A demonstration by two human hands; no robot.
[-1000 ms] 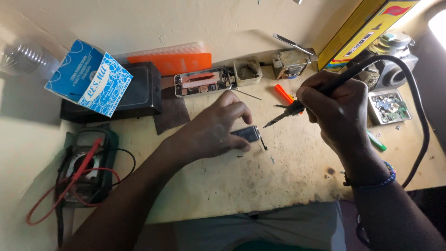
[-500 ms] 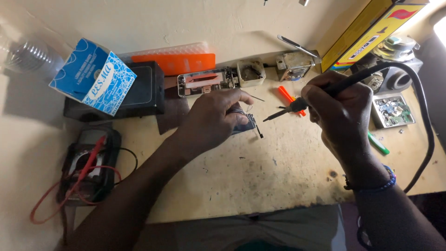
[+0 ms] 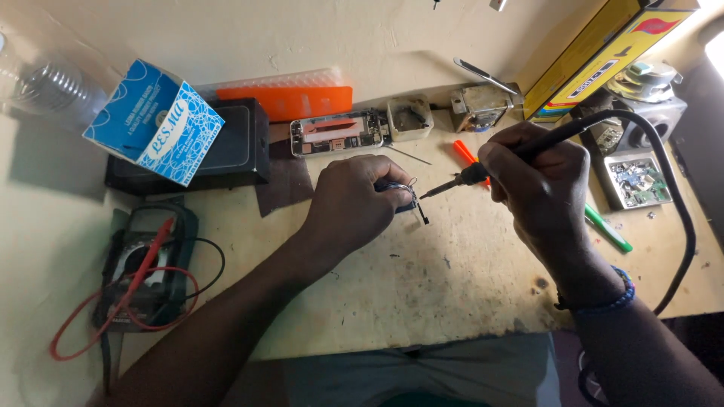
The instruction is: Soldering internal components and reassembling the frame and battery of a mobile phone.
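Left hand (image 3: pixel 354 200) has slid upward, fingers pinching a small dark part (image 3: pixel 411 202); right hand (image 3: pixel 539 181) grips soldering iron (image 3: pixel 460 181).

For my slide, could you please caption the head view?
Right hand aims soldering iron at small part under left hand.

A black soldering iron (image 3: pixel 483 172) points its tip at a small dark part (image 3: pixel 406 202) lying on the workbench.
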